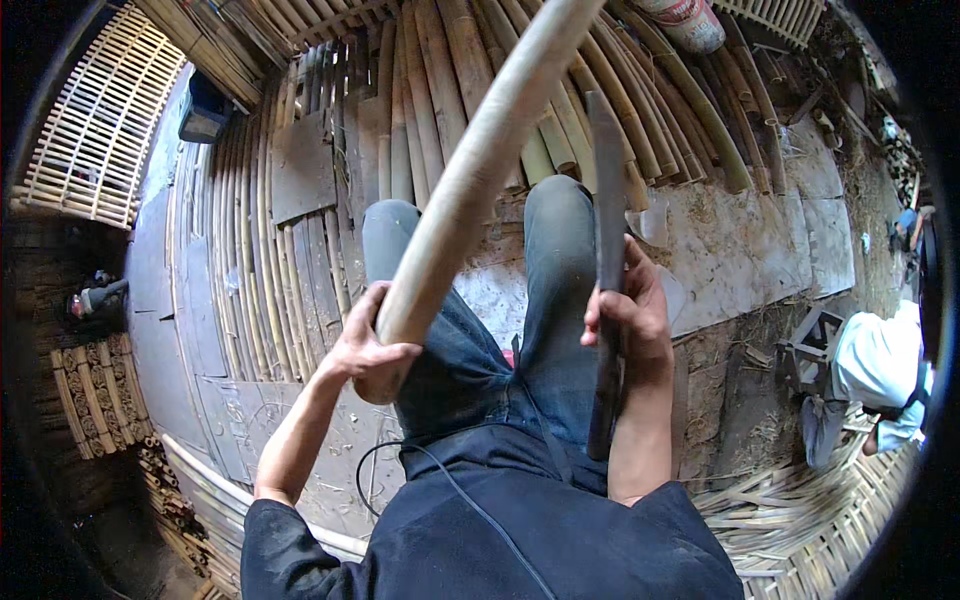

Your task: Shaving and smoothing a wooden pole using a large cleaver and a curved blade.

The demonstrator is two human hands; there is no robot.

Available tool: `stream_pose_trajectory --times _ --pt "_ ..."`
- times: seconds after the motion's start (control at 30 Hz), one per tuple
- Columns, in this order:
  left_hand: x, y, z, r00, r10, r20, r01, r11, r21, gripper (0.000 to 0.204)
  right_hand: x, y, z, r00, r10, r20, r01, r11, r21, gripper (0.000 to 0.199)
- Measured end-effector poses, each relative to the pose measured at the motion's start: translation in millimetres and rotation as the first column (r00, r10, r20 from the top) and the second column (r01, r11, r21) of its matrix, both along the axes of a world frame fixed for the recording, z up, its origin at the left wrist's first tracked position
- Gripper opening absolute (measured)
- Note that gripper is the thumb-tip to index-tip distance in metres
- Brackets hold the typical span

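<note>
My left hand [372, 345] is wrapped round the lower part of a thick pale bamboo pole [480, 160]. The pole slants up and to the right, past the top edge of the view, and its lower end hangs over my thigh. In my right hand [635, 315] is a long dark machete [608, 170], upright, its upper part rising beside my right knee and its lower part running along my forearm. Pole and machete are apart. Both hands are held over my lap.
Beyond my knees lie rows of bamboo poles [690, 110], with a white bucket [688, 22] among them. A slatted bamboo panel [95, 110] stands at the far left. Bundled sticks [100, 395] are at the left. On the right a person in light clothing [880, 365] sits near split bamboo strips [800, 510].
</note>
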State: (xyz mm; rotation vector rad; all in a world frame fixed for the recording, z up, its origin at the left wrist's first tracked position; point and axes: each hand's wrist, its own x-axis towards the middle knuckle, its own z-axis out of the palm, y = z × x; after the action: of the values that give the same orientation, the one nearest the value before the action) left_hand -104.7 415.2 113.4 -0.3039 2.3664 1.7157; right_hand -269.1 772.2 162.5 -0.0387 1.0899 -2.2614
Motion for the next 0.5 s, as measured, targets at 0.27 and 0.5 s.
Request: stream_pose_trajectory --times 0.27,0.5 --pt "-63.5 62.7 34.8 0.920 0.147 -0.363 -0.080 0.978 0.193 0.091 11.4 8.4 1.5 0.999 0.031 -0.013 -0.031 0.999 0.016 0.076" --pt "-197.6 4.1 41.4 0.773 0.268 -0.575 0.336 0.596 0.729 0.113 11.0 22.5 -8.2 0.993 -0.113 0.035 0.114 0.993 -0.012 0.085"
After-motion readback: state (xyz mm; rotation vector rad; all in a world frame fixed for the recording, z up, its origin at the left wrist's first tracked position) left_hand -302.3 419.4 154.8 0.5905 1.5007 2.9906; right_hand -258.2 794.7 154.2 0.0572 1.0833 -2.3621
